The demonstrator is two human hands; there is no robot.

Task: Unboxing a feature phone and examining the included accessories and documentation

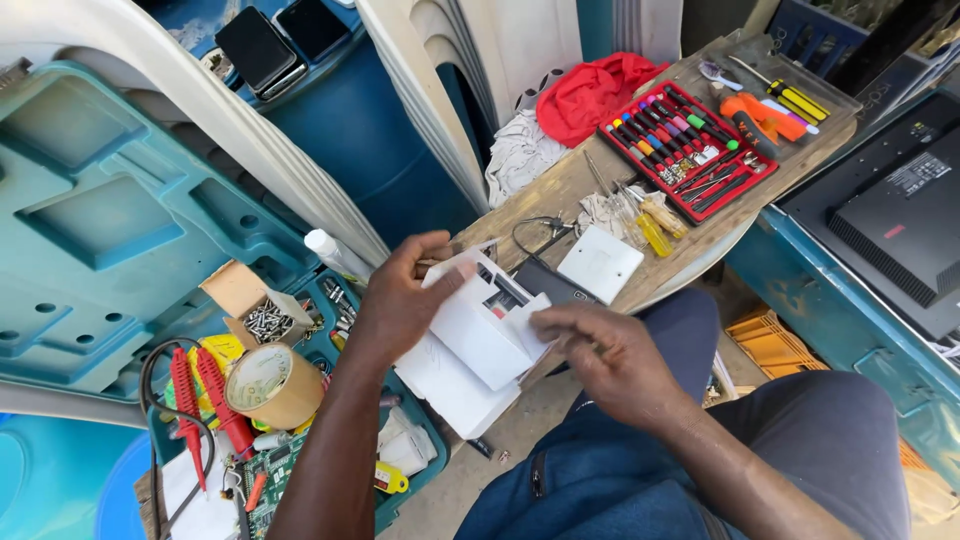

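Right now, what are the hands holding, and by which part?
Both hands hold a small white box. The left hand grips its upper left edge with the thumb across the top; the right hand pinches its right edge.

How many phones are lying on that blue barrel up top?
2. Both dark phones lie side by side on the blue barrel at top left: one to the left, the other right of it, partly cut off by the frame edge.
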